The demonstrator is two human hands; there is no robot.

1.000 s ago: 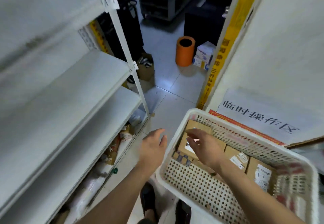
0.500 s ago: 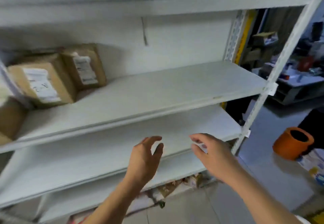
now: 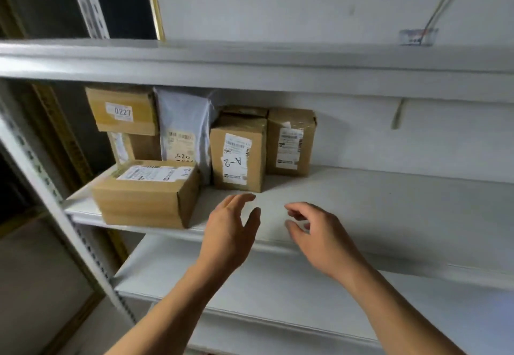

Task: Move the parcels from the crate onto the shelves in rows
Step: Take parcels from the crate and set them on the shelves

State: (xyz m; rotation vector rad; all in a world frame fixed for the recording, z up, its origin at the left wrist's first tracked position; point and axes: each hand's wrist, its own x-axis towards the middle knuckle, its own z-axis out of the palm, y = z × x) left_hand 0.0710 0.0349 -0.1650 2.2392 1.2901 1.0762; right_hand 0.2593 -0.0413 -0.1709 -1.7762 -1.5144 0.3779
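Your left hand (image 3: 229, 232) and right hand (image 3: 319, 233) hover with fingers spread, holding nothing, over the middle shelf (image 3: 375, 201). The 6 parcels (image 3: 236, 157) stand at 11 o'clock, apart from both.

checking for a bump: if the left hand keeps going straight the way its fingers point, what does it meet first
Probably the upright A-2 box: the left hand points up and slightly right toward its base, though depth is unclear.
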